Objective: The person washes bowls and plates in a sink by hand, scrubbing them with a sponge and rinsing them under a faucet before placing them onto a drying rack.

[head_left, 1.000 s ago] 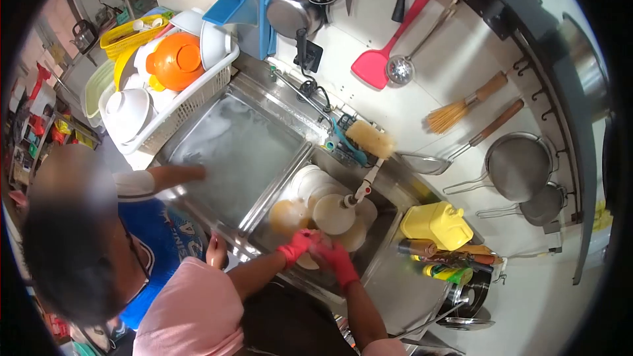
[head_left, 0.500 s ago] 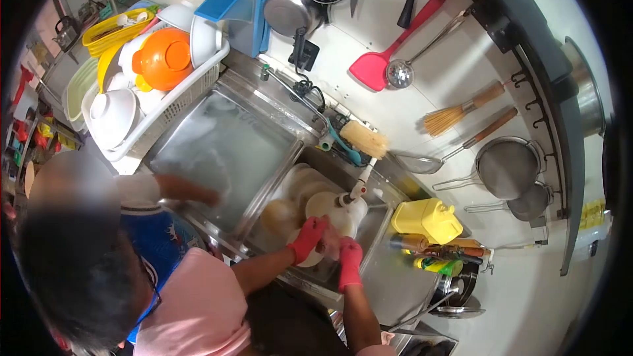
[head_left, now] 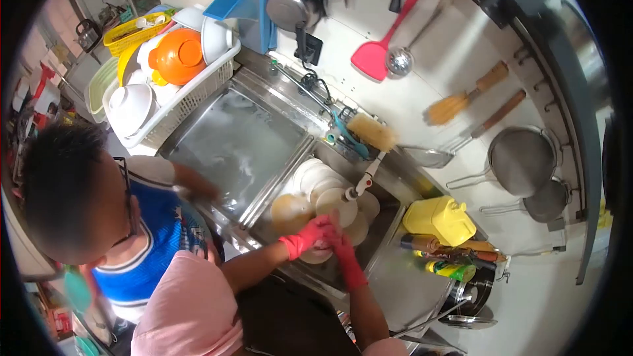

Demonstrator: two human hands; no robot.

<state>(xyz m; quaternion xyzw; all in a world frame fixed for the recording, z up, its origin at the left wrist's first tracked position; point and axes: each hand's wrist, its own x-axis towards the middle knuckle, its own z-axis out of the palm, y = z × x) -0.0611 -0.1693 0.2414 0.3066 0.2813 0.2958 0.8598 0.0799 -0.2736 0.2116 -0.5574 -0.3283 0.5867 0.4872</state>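
My left hand [head_left: 308, 236], in a pinkish-red glove, is closed over the front of the right basin, pressed against my right hand [head_left: 345, 257], gloved alike. Something pale pink and blurred shows between them; I cannot make out what it is. Under and beyond the hands, white plates [head_left: 315, 175] are stacked in the right basin [head_left: 389, 231], with a yellowish round dish [head_left: 292, 211] on their left. A white-and-red faucet [head_left: 361, 188] reaches over the plates.
Cloudy water [head_left: 231, 145] fills the left basin. A person in a blue vest [head_left: 148, 250] stands at left, an arm near its edge. A dish basket [head_left: 181, 109] stands behind. At right are a yellow jug [head_left: 438, 221] and bottles; utensils hang on the wall.
My hands have come together, the right moving left towards the other. The other person's head has lifted and moved left. The whole view has shifted slightly.
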